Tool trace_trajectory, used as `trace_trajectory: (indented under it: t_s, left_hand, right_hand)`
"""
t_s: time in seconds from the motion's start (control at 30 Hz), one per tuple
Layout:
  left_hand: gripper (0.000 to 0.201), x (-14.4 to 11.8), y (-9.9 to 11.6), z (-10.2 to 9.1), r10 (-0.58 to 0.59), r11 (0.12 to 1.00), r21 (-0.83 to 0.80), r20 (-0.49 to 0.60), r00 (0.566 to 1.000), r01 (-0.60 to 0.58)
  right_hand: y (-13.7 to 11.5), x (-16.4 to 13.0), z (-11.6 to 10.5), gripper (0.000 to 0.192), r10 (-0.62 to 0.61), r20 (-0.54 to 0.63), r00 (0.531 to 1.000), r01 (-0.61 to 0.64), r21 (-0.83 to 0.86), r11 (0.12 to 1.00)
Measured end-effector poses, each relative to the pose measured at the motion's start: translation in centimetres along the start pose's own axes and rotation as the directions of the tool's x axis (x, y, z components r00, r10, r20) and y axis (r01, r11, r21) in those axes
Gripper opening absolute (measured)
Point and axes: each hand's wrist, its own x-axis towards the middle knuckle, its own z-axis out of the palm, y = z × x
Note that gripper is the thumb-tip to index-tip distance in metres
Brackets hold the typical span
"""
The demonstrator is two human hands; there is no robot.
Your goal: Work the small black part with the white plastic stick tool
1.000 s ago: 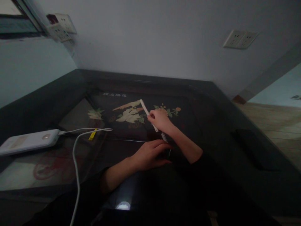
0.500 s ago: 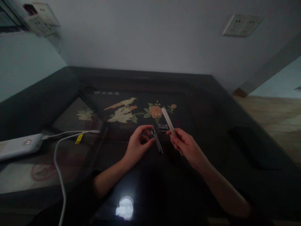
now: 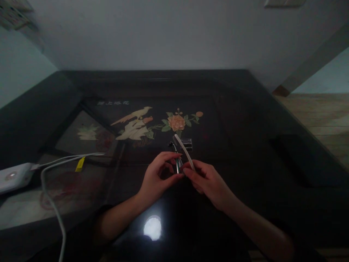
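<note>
My left hand (image 3: 160, 171) is closed, thumb and fingertips pinching a slim silver-and-dark metal piece (image 3: 178, 164). A thin curved part with a dark tip (image 3: 171, 144) extends beyond its far end; its exact kind is unclear. Between the thumb and fingers of my right hand (image 3: 208, 178) is a long, flat white stick (image 3: 184, 147), slanting up and to the left. The right fingertips are up against the metal piece, or very close to it. Just behind the stick, a small clear box (image 3: 187, 144) rests on the dark tabletop (image 3: 231, 127).
At the left lies a white power bank-like block (image 3: 16, 177) with a white cable (image 3: 50, 198) and a yellow tag (image 3: 80, 164). A dark flat object (image 3: 308, 160) lies at the right. A wall (image 3: 152, 36) borders the table's far edge.
My right hand has moved left, bringing the white stick beside the metal piece. The metal piece has turned more upright in my left hand. The camera view has shifted slightly.
</note>
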Motion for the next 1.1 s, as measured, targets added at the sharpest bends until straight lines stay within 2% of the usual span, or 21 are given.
trace_trajectory:
  t_s: [0.17, 0.37, 0.8, 1.03, 1.1]
  left_hand:
    - [0.038, -0.1, 0.3, 0.2, 0.096, 0.987, 0.122, 0.069, 0.993, -0.104]
    - [0.038, -0.2, 0.5, 0.3, 0.134, 0.975, 0.167, 0.071, 0.988, -0.144]
    - [0.035, -0.2, 0.7, 0.2, 0.092, 0.984, 0.146, 0.067, 0.993, -0.101]
    - [0.023, -0.1, 1.4, 0.1, 0.034, 0.992, 0.121, 0.031, 0.999, -0.037]
    - [0.023, -0.1, 1.3, 0.1, 0.015, 0.998, 0.064, 0.023, 1.0, -0.016]
  right_hand:
    - [0.4, 0.0, 0.2, 0.033, 0.072, -0.009, 0.997, -0.071, 0.04, 0.997]
    - [0.5, 0.1, 0.1, 0.024, -0.009, -0.102, 0.995, 0.008, -0.008, 1.0]
    - [0.4, 0.2, -0.4, 0.022, -0.093, -0.121, 0.988, 0.078, -0.121, 0.99]
    - [-0.5, 0.3, -1.0, 0.018, -0.163, -0.11, 0.98, 0.128, -0.271, 0.954]
    - [-0.7, 0.3, -1.2, 0.017, -0.185, -0.083, 0.979, 0.152, -0.3, 0.942]
